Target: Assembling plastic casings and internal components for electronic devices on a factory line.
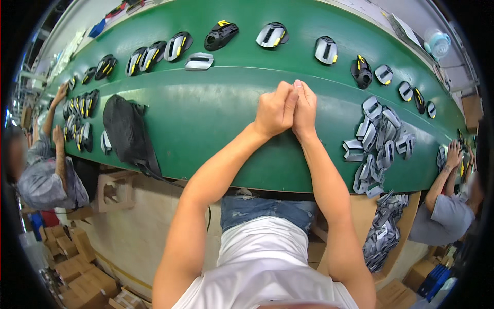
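Observation:
My left hand (275, 109) and my right hand (305, 106) are pressed together over the middle of the green table (206, 129). Both are closed, with the fingers curled and the thumbs toward the far side. Whatever lies between them, if anything, is hidden by the fingers. Beyond my hands, on a raised green strip, sits a grey plastic shell on a black base with a yellow tab (272, 35). A loose grey plastic shell (199, 61) rests farther left. To the right of my right hand lies a heap of loose grey plastic shells (381, 136).
A black mesh bag (125, 129) lies on the left. More black, grey and yellow assemblies (178, 46) line the far strip. Below the table's right edge a cardboard box (406, 226) holds many grey shells. Co-workers (46, 175) sit at both ends. Cartons (82, 283) stack at lower left.

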A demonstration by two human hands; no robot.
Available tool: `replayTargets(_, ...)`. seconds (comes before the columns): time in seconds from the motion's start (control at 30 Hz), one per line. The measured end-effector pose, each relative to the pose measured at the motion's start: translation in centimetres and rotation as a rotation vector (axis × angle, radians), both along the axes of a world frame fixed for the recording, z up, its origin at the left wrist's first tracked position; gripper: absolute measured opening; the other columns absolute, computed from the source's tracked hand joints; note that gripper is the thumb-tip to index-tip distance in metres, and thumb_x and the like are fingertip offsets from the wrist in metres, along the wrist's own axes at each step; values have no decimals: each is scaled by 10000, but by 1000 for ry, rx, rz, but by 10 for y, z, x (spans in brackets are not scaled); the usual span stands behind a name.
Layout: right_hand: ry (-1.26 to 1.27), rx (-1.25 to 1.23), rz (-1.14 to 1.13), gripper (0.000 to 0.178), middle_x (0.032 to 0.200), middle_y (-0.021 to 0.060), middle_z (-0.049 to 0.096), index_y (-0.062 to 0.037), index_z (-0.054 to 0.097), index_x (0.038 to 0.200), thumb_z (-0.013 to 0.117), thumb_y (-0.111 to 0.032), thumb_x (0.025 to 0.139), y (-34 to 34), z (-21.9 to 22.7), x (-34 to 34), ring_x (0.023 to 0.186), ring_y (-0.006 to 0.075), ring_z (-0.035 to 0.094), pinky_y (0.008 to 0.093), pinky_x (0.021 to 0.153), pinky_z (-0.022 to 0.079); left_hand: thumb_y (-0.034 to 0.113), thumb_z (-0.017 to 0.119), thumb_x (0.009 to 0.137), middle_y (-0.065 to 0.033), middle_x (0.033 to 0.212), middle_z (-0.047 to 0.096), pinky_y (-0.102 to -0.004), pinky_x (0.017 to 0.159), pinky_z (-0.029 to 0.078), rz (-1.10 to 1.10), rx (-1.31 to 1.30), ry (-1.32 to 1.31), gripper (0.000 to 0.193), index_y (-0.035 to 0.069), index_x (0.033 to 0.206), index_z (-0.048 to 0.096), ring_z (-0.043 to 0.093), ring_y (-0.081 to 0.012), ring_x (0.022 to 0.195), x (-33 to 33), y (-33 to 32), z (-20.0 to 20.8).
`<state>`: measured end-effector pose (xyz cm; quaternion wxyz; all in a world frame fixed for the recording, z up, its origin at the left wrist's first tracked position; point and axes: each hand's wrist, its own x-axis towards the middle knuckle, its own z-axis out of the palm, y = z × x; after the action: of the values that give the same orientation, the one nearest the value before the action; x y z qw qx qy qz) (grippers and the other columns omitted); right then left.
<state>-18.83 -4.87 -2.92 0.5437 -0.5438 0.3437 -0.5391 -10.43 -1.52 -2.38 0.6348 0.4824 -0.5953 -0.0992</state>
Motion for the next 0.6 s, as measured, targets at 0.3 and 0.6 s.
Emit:
replayTargets(0.3,-58,-68,32,294,624,-16,452,-15,499,747,418,-196,964,5,5,-5,565,50,381,221,503,326,152,434,947,-130,553,532,-326,437,406,42,148,159,209,7,798,462,548,-239,456,-1,-3,11)
replayTargets(0.6,-85,-64,30,240,663,-19,502,-17,544,824,445,-189,960,7,0,-2,562,38,412,202,507,352,181,445,950,-61,555,523,-264,433,381,52,136,207,233,3,802,471,479,-93,474,0,-1,11)
